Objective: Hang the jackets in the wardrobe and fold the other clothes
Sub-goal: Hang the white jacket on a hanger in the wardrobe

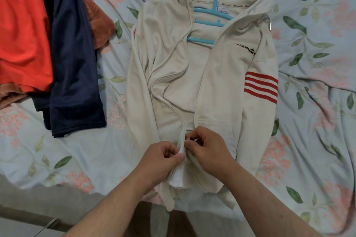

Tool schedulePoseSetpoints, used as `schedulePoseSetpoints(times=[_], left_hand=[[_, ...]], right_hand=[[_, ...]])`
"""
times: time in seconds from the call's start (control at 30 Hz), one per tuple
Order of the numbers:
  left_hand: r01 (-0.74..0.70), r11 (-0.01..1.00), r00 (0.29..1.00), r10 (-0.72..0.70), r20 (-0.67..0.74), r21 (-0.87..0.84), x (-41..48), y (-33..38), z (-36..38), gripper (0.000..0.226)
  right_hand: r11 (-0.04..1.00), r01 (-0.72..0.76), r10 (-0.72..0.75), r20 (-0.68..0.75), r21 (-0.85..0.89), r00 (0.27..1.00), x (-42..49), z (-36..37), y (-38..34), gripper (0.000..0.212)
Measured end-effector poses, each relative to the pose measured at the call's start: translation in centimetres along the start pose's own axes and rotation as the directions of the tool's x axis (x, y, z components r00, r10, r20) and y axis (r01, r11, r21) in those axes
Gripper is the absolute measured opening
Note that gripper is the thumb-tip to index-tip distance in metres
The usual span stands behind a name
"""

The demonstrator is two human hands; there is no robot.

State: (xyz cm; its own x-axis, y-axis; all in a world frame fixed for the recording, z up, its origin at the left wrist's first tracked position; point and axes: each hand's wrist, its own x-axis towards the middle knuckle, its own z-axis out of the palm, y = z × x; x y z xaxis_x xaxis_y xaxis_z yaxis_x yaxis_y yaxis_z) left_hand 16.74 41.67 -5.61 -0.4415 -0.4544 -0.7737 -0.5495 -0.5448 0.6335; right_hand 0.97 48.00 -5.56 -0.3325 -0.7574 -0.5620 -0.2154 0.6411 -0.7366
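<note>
While the cream jacket [192, 82] lies open-fronted on the bed [308, 44], both hands work the zip ends at its hem.

Head view: it's already on the blue hanger [210, 11], hood far, hem at the near bed edge. Looks soft, light and floppy, so I'd expect it to bunch if tugged by the cloth. Better to lift it by the hanger hook or hold the stiffer zip edge. The left hand [163, 158] pinches the left front edge, and the right hand [210, 148] pinches the other edge just beside it. Fingers are curled, forearms converging. The navy garment [75, 73], orange garment [23, 34] and brown garment [100, 25] are piled at the far left.

Both hands [188, 152] pinch cream jacket's [217, 86] bottom zipper.
</note>
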Motion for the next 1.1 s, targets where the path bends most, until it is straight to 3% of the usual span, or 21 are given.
schedulePoseSetpoints(times=[0.13, 0.27, 0.47, 0.63, 0.73, 0.87, 0.97, 1.1], left_hand=[[-0.028, 0.993, 0.997, 0.019, 0.078, 0.113, 0.2, -0.1, -0.8, 0.011], [-0.025, 0.981, 0.992, 0.001, 0.126, 0.194, -0.3, -1.2, -1.0, 0.014], [-0.078, 0.890, 0.974, -0.028, 0.225, 0.450, -1.1, -3.2, -0.2, 0.025], [-0.087, 0.904, 0.980, 0.003, 0.198, 0.418, -0.8, -3.6, 0.7, 0.017], [-0.075, 0.901, 0.986, 0.001, 0.169, 0.428, -0.3, -3.5, 1.3, 0.016], [-0.009, 0.906, 1.000, 0.006, 0.009, 0.424, 0.5, -3.2, 2.2, 0.034], [-0.027, 0.865, 0.998, 0.053, -0.038, 0.501, 0.6, -3.0, 2.8, 0.027], [-0.077, 0.905, 0.987, 0.128, -0.095, 0.418, 0.2, -3.4, 2.9, 0.017]], right_hand=[[0.999, -0.049, 0.048, 0.046, 0.014, 0.998, 0.8, -0.4, -0.3, 0.019], [0.979, 0.026, 0.011, 0.180, -0.204, 0.984, 1.6, -1.0, -1.0, 0.018], [0.881, 0.174, 0.084, 0.508, -0.439, 0.857, 2.6, -2.6, -2.3, 0.012], [0.831, 0.234, 0.147, 0.605, -0.505, 0.783, 4.4, -3.3, -2.9, 0.002], [0.882, 0.127, 0.215, 0.628, -0.453, 0.748, 4.1, -2.9, -2.2, 0.016], [0.868, 0.143, 0.211, 0.613, -0.476, 0.761, 3.5, -2.7, -1.1, 0.026], [0.888, 0.142, 0.142, 0.554, -0.438, 0.820, 2.6, -2.3, -0.6, 0.026], [0.970, 0.011, 0.100, 0.441, -0.242, 0.892, 1.7, -2.2, -0.4, 0.014]])
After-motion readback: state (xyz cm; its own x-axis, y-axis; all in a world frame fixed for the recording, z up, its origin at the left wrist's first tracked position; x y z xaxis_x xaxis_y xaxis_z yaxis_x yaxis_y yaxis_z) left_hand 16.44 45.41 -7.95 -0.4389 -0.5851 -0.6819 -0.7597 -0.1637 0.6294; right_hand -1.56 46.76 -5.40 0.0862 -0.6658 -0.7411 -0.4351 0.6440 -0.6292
